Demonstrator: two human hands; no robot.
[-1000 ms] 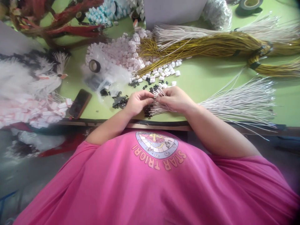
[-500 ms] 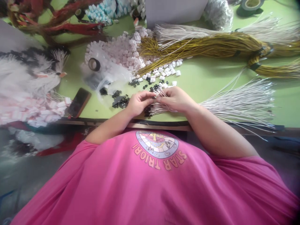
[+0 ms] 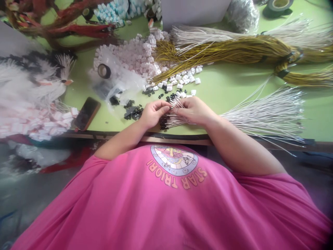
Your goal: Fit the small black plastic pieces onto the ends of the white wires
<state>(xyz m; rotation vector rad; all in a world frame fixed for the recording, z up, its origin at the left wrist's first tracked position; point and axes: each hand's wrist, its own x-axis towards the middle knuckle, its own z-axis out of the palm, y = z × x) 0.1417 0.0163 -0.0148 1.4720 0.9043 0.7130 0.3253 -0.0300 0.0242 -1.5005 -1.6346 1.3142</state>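
A bundle of white wires (image 3: 267, 113) lies along the table's near edge, its left ends fanned out under my hands. My right hand (image 3: 194, 109) is closed on wires near those ends. Thumb and forefinger of my left hand (image 3: 155, 111) are pinched together at the wire tips; whatever sits between them is too small to make out. Small black connector pieces (image 3: 163, 122) lie beneath the wire ends, and another heap of black pieces (image 3: 134, 113) is just left of my left hand. Loose white connectors (image 3: 182, 80) are scattered beyond my hands.
Yellow wires (image 3: 234, 48) stretch across the back right. A heap of white connectors (image 3: 130, 55) and a clear plastic bag (image 3: 122, 81) with a tape roll (image 3: 104, 71) lie back left. A phone (image 3: 87, 114) rests near the table edge, beside white-wired connectors (image 3: 39, 121).
Both hands stay in nearly the same place at the wire ends. Only the left thumb and fingers have shifted very slightly.
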